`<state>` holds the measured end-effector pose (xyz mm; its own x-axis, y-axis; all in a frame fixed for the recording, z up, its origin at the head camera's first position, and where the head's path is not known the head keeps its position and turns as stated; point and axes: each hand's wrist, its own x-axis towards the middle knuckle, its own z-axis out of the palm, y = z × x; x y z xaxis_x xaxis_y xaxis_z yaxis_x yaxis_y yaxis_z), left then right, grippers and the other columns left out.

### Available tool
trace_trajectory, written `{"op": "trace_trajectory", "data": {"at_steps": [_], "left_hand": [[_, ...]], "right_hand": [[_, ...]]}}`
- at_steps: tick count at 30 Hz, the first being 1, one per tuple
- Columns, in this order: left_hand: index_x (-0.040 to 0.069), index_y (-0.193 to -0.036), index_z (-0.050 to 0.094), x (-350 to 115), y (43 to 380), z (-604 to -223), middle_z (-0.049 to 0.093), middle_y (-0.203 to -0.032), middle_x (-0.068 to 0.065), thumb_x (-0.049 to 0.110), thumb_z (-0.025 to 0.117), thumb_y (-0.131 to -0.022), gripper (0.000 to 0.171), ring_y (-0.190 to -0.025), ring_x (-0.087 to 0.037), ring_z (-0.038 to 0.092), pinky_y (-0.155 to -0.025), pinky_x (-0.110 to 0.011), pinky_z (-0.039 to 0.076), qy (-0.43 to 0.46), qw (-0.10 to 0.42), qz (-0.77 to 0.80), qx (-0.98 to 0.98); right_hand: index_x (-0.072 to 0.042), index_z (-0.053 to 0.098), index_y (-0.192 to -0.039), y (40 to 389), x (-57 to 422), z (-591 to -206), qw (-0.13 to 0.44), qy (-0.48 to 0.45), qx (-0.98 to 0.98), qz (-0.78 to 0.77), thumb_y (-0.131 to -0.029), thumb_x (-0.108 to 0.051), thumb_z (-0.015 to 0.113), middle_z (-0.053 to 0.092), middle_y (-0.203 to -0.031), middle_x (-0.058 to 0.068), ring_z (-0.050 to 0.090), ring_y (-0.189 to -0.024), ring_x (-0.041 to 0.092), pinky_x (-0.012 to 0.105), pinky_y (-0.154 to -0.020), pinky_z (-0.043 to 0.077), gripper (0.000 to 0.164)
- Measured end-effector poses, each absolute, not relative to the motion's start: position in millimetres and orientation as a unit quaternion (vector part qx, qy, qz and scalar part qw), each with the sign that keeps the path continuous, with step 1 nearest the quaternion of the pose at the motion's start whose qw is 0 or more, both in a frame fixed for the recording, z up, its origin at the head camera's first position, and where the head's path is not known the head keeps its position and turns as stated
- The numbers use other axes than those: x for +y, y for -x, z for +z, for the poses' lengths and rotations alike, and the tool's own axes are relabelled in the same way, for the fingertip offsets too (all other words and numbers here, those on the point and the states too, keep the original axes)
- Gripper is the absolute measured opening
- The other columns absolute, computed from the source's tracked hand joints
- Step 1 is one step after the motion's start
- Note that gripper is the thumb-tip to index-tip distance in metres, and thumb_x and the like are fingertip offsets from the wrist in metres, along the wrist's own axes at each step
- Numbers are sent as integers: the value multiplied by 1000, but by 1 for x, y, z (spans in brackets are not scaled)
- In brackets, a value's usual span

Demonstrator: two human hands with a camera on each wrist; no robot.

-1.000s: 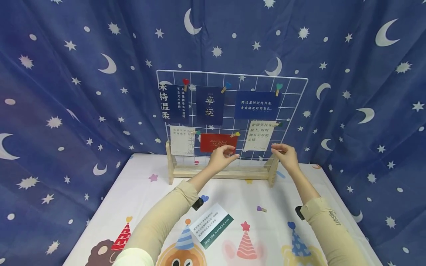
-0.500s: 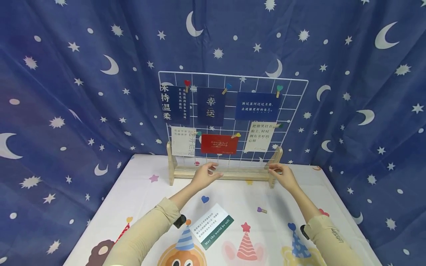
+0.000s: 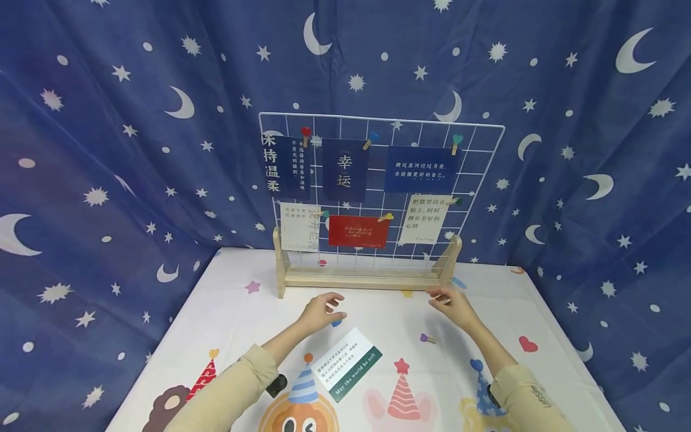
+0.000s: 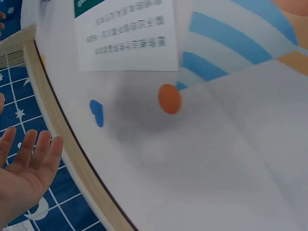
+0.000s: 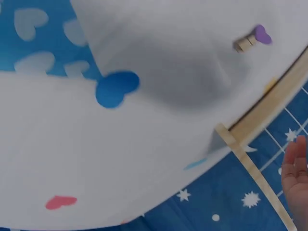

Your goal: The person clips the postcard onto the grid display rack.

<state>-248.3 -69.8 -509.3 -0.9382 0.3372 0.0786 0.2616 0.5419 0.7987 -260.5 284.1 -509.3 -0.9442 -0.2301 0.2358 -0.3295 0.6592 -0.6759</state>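
My left hand [image 3: 320,314] hovers over the table, left of a white and green card [image 3: 348,363], its fingers loosely bent and holding nothing. The same hand [image 4: 29,168] shows its palm in the left wrist view. My right hand [image 3: 453,307] is in front of the stand's right foot, fingers relaxed and without anything in them. Nearest to it on the table lies a small wooden clothespin with a purple heart [image 3: 427,339]. In the right wrist view the clothespin [image 5: 252,39] lies beyond the hand [image 5: 296,178].
A white wire grid [image 3: 378,118] stands in a wooden base [image 3: 361,281] at the back. Clothespins hold several cards on it, among them a red card [image 3: 358,232] and a dark blue card [image 3: 344,171]. A starry blue curtain [image 3: 345,60] surrounds the table.
Both hands have come down and back from the wire grid toward the table, the left also moving left. The cards on the grid, the loose card and the clothespin stay where they were.
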Motion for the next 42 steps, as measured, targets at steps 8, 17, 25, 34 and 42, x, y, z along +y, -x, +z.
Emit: {"op": "trace_trajectory", "data": {"at_steps": [8, 17, 25, 34, 42], "left_hand": [[-2, -113, 60, -79, 241, -523, 64, -103, -24, 13, 72, -81, 38, -89, -35, 63, -76, -39, 54, -168, 59, 428, 886], [2, -102, 62, -82, 226, -533, 60, -77, -4, 26, 74, -78, 37, -65, -13, 51, -55, -23, 40, -132, 90, 349, 923], [3, -102, 52, -70, 205, -545, 57, -84, -9, 45, 84, -62, 67, -70, -21, 54, -63, -36, 51, -119, 148, 234, 954], [-3, -101, 52, -63, 191, -548, 53, -75, -7, 36, 91, -49, 76, -68, -21, 54, -65, -40, 54, -104, 144, 203, 963], [-2, -89, 57, -73, 200, -542, 58, -73, -6, 15, 88, -57, 47, -66, -19, 57, -67, -37, 56, -97, 170, 276, 941]], "right_hand": [[9, 63, -103, 255, 282, -529, 48, -160, -910, 380, -84, 1, 64, 65, -102, 27, 64, -87, 37, 37, -71, 57, 21], [8, 66, -95, 252, 286, -549, 31, -177, -919, 351, -82, 1, 66, 69, -91, 21, 64, -77, 28, 37, -71, 56, 14], [4, 66, -91, 241, 283, -554, -37, -148, -925, 347, -82, -3, 67, 61, -74, 4, 49, -67, 6, 18, -59, 44, 11], [1, 66, -89, 232, 284, -571, -58, -153, -920, 355, -81, -10, 71, 61, -75, 1, 47, -64, 0, 17, -57, 44, 14], [-3, 63, -84, 235, 281, -566, -71, -155, -922, 347, -79, -14, 73, 59, -74, 0, 47, -65, 3, 18, -58, 43, 16]]}}
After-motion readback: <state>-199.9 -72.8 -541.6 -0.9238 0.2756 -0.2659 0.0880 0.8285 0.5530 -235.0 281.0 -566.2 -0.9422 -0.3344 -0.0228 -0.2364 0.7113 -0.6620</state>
